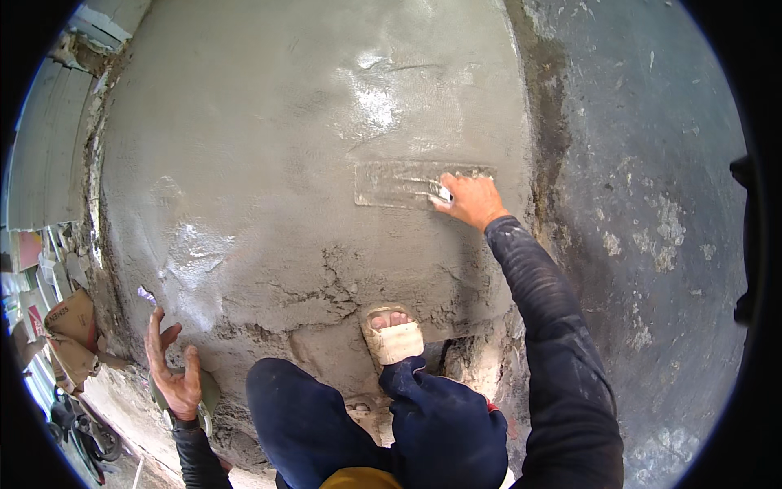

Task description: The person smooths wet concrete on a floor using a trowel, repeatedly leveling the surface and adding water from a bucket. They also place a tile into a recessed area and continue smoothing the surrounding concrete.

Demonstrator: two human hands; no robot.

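Note:
My right hand (472, 200) is closed round the handle of a rectangular plastering trowel (389, 186). The blade lies flat on the wet grey cement (269, 122) and is smeared with it. To the lower left, my left hand (173, 373) has its fingers spread and grips nothing that I can see. Just beyond its fingertips is a small purple-and-white scrap (147, 295). A rounded greenish object (210, 393) shows partly behind that hand; what it is I cannot tell. Below the trowel, the cement turns rough and cracked towards my sandalled foot (395, 336).
A darker, stained surface (652, 204) runs along the right, past a rough brown strip (547, 106). On the left, beyond a broken edge, lie a crumpled brown paper sack (72, 330) and pale stacked panels (50, 147). Black tangled items (81, 432) sit at lower left.

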